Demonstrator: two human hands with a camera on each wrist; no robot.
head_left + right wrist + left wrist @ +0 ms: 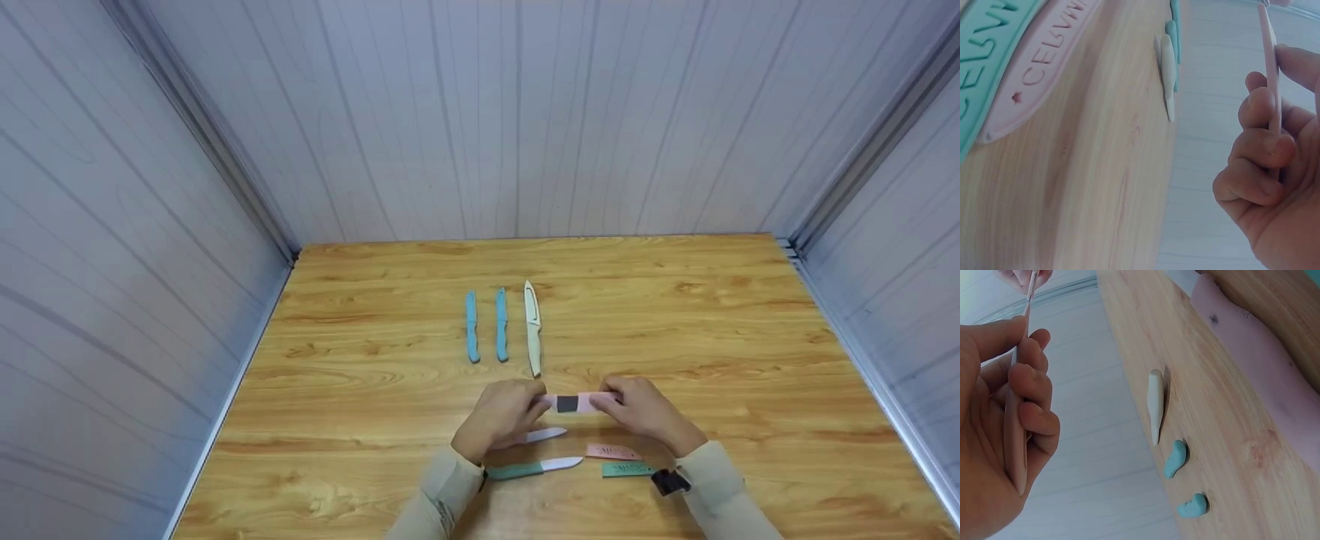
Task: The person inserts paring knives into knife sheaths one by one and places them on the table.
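On the pale pink flat sheath (1041, 70) lying on the wood-grain tabletop (337, 420), a red star and the letters "CER" can be read; more letters follow, but the picture border cuts them. The mint-green flat sheath (991, 53) beside it carries the same kind of big lettering, which begins "CE".

The held thing is a slim pink piece (591, 402) with a dark grey section (568, 403) in its middle. Its long axis goes from left to right, nearly parallel to the back edge of the tabletop, and it is held up in the air between the two hands. The left hand (501, 416) has its fingers curled around one end, with the thumb pressed on it; the right hand (646, 411) clamps the other end between thumb and curled fingers.

Nearer to the person lie a pink-handled knife (546, 434) and a green-handled knife (534, 469), both pale blades pointing right. The left hand covers part of the pink handle. Farther back — in one row — are two light blue slim knives (472, 327) (502, 325) and a cream-white knife (533, 330) with a dark outline, its pointed tip toward the panelled back wall (487, 120).
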